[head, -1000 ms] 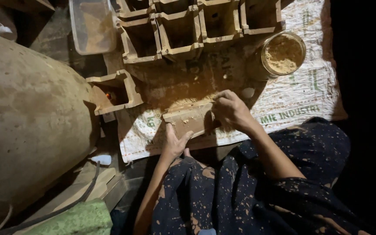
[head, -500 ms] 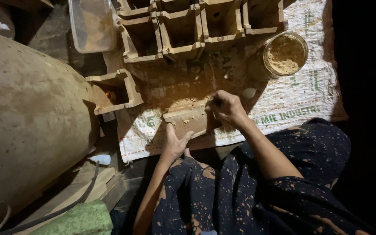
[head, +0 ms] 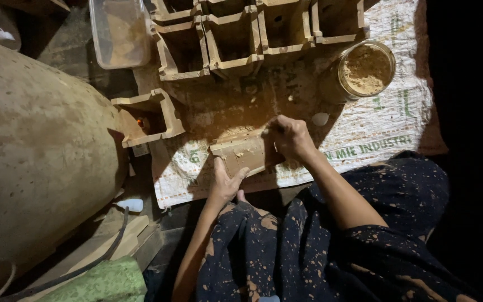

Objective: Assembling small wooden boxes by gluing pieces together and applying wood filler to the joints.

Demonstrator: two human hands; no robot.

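The person is at the pressing step: left hand (head: pixel 226 182) braces flat, fingers spread, against the near side of the clay-filled wooden mould (head: pixel 242 155) on the woven sack (head: pixel 375 134), right hand (head: pixel 289 137) curled onto its far end, and the next move likely needs even pressure.

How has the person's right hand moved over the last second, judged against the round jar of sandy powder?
Yes, slightly. The right hand has slid leftward along the clay block, away from the jar, which has stayed put on the woven sack.
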